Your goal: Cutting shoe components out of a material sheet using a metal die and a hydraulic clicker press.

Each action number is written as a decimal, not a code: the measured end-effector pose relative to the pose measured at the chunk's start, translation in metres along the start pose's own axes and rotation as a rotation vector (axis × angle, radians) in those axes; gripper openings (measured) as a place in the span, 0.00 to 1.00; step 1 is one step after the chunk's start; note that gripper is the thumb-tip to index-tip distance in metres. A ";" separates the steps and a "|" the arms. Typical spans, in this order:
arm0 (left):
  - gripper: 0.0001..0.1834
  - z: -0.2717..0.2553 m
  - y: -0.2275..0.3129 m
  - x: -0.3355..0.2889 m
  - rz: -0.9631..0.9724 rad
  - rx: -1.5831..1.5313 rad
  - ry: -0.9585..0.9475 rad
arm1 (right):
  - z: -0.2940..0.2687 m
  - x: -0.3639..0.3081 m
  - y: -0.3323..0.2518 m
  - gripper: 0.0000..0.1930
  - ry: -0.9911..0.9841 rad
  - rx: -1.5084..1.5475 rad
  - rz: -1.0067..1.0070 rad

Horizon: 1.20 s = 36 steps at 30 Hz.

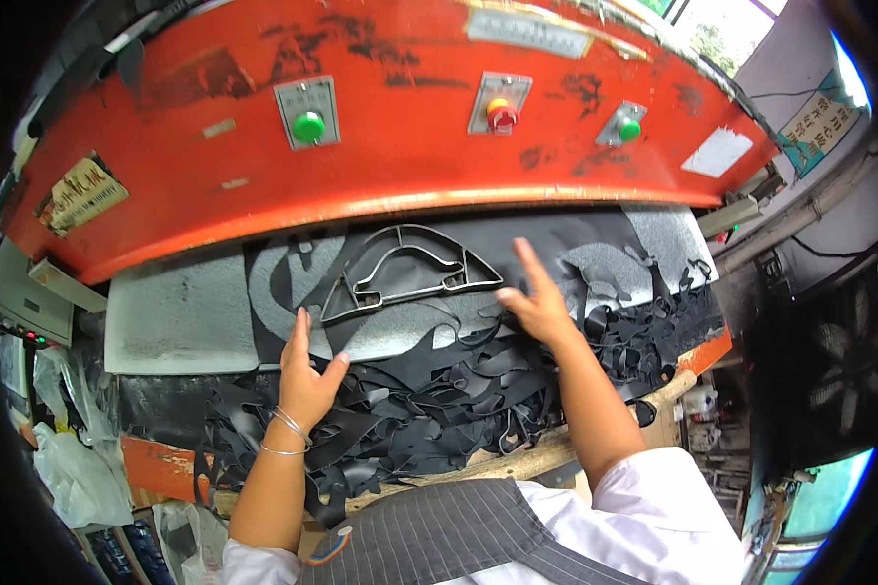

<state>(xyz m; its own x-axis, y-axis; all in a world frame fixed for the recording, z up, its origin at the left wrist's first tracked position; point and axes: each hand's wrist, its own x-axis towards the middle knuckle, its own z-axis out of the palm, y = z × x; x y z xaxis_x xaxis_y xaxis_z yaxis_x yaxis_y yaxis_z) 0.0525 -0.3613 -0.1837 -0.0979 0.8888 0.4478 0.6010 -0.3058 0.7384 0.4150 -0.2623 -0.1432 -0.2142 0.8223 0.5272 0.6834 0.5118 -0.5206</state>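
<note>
A metal cutting die (415, 295), shaped like a curved arch with pointed ends, lies on black sheet material (566, 232) across the grey cutting board (180, 307). My left hand (309, 380) is open by the die's left end, fingers stretched out and thumb apart. Off the die's right end, my right hand (539, 300) is also open, its fingers extended and its thumb close to the die's corner. Neither hand holds anything. Cut-out openings in the black sheet show the board on both sides of the die.
The red press beam (390, 161) spans the far side, with a green button (308, 127), a red stop button (502, 116) and another green button (629, 130). Black offcuts (410, 409) heap along the near edge, above a wooden pole (439, 475). Plastic bags (78, 478) hang at left.
</note>
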 end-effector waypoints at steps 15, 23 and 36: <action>0.14 -0.063 0.155 0.044 0.718 0.430 0.590 | -0.135 0.081 -0.048 0.37 1.239 0.023 0.036; 0.14 -0.021 0.098 -0.105 0.378 0.153 0.011 | -0.038 -0.088 -0.080 0.33 0.204 0.098 -0.312; 0.22 0.032 0.072 -0.190 0.242 0.408 -0.117 | 0.062 -0.204 -0.141 0.18 -0.242 -0.286 -0.476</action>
<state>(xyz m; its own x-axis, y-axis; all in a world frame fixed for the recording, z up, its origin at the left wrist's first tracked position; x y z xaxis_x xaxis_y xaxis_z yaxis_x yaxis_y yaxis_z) 0.1398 -0.5412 -0.2322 0.1584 0.8483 0.5053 0.8596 -0.3703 0.3522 0.3192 -0.4869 -0.2192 -0.6723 0.5698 0.4726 0.6266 0.7780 -0.0465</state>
